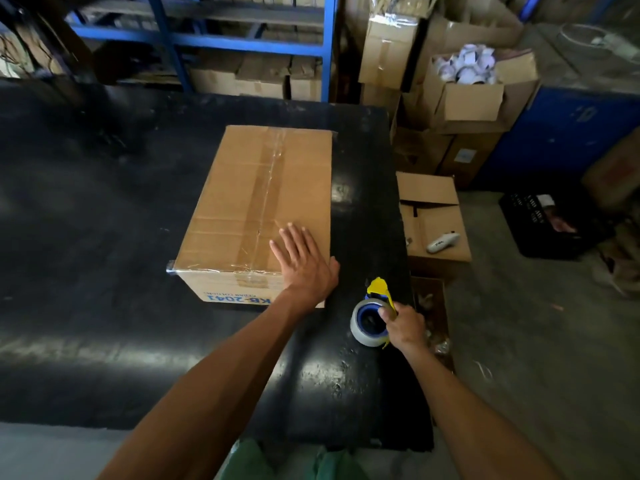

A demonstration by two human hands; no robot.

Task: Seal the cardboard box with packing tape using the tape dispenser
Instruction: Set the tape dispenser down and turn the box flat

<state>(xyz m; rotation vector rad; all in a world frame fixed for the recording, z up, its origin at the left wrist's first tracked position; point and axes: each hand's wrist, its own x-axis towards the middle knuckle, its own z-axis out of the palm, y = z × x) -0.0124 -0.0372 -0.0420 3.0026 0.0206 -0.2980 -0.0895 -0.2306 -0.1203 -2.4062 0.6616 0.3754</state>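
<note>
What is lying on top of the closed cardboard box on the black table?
On the cardboard box lies a strip of clear tape along the centre seam, and the left hand rests flat near its front right corner. The cardboard under the palm is hidden.

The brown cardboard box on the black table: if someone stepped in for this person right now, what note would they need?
Left hand: flat, open, pressing the near right corner of the brown cardboard box.
Right hand: gripping the yellow-and-blue tape dispenser, held over the black table right of the box.
Done: clear tape runs along the top centre seam and over the near edge.
Left: I cannot tell whether the far end or side edges are taped; check them, add strips if needed.
</note>
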